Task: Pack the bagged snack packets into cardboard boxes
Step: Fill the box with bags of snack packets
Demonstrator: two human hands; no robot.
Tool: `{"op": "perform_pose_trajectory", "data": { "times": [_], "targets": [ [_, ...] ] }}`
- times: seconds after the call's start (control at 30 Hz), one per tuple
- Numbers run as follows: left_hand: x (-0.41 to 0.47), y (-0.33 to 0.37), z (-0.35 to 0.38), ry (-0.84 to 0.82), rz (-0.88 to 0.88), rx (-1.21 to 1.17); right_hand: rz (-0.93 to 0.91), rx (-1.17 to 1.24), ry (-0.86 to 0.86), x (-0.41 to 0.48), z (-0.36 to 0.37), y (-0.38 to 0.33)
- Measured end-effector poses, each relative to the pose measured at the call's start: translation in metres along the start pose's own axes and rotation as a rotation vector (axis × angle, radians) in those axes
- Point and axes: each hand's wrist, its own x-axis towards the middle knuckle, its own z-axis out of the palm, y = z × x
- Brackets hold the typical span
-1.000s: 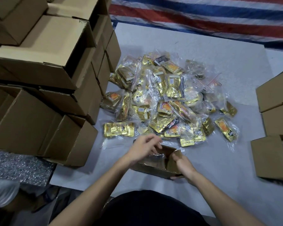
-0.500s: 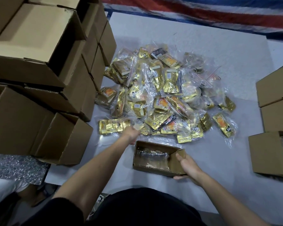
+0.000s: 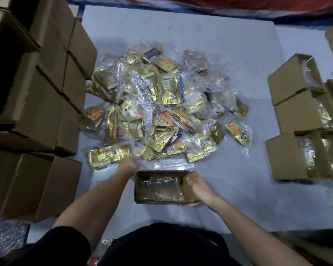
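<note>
since a second ago our left hand has left the open box and reached the near edge of the pile of bagged packets, by a gold bag; its fingers are blurred, so we cannot tell its grip. our right hand clasps the box's right wall, thumb inside. one clear bag lies in it. a stack of boxes crowds the pile's left; three filled boxes stand right.

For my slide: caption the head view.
Left hand reaches to the snack-bag pile; right hand grips the open cardboard box.
</note>
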Motion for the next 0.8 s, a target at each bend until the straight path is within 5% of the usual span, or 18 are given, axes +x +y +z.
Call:
{"op": "perform_pose_trajectory", "data": {
  "times": [0.37,0.63,0.8],
  "targets": [
    [-0.032,-0.037,-0.027,0.190,0.152,-0.280,-0.075,-0.029,0.004,-0.007,0.002,0.001],
    [-0.080,-0.064,-0.056,0.244,0.014,-0.597,-0.100,-0.037,-0.021,-0.015,0.007,0.005],
    [-0.133,-0.055,-0.087,0.333,0.299,-0.637,-0.121,-0.045,-0.015,-0.018,0.008,0.005]
  ]
}}
